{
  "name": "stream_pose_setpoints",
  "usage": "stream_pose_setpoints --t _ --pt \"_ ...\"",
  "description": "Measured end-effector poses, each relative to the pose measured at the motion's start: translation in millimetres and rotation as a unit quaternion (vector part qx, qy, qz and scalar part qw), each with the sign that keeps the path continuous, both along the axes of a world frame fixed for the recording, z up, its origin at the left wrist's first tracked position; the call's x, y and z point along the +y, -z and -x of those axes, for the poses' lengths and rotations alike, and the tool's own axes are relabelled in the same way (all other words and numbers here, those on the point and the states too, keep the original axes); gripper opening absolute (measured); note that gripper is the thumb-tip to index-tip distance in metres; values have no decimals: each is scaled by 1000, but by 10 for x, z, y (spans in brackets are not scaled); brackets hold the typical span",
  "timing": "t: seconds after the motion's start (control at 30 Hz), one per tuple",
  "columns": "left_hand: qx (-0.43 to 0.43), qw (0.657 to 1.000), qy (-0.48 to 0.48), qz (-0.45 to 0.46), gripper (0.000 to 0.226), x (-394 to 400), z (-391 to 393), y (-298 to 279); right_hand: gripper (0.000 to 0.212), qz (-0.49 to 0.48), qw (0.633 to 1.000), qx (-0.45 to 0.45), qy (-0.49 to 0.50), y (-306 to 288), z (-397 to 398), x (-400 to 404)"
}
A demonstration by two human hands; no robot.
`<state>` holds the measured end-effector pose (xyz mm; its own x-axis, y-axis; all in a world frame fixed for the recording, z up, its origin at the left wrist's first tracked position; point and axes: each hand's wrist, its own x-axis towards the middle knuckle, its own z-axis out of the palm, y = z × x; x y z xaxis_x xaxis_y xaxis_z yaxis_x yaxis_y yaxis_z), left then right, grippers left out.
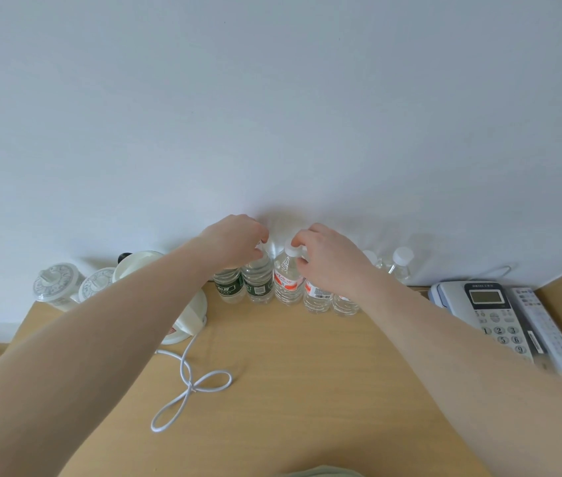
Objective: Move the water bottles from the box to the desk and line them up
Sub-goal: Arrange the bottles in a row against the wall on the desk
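Note:
Several clear water bottles stand in a row along the wall at the back of the wooden desk [300,390]. Two at the left carry dark green labels [228,285] [258,282]; the following ones carry red and white labels [286,282] [317,294]. My left hand [234,241] is closed around the top of the second green-label bottle. My right hand [327,256] pinches the white cap of the first red-label bottle. Further right, a bottle with a white cap [401,261] shows behind my right forearm. The box is out of view.
A white electric kettle [183,304] with a looped white cord [190,390] sits at the left, beside two lidded cups [55,285]. A grey desk phone [489,311] and a remote control [544,332] lie at the right. A white wall rises right behind the bottles.

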<state>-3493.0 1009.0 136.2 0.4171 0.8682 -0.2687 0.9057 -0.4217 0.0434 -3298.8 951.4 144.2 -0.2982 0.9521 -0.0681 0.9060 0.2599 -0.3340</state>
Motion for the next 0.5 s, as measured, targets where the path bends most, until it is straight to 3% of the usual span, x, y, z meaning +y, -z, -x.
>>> stream_pose_setpoints --t 0.5 --pt "-9 999 36 14 36 22 49 45 33 45 999 21 0 97 107 -107"
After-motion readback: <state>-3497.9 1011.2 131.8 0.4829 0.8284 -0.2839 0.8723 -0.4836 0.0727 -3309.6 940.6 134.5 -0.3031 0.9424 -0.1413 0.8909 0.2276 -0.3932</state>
